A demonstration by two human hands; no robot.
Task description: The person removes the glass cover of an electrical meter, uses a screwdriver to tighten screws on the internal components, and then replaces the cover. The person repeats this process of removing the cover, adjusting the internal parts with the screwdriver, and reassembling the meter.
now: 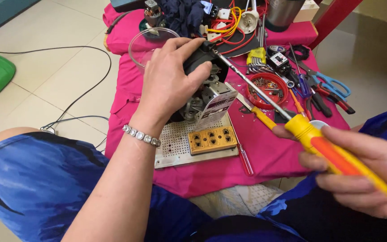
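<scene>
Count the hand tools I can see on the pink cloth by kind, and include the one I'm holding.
Screwdrivers: 3, the big yellow-orange one in the right hand, a small yellow one, a red one
Scissors: 1, blue-handled
Hex key sets: 1
Total: 5

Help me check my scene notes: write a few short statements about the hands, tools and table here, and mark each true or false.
1. The right hand grips a yellow-and-orange-handled screwdriver. True.
2. The left hand lies flat on the pink tablecloth. False: it grips a black motor unit.
3. The round red dish holds small metal parts. True.
4. The blue-handled scissors lie on the floor. False: they lie on the table.
</scene>
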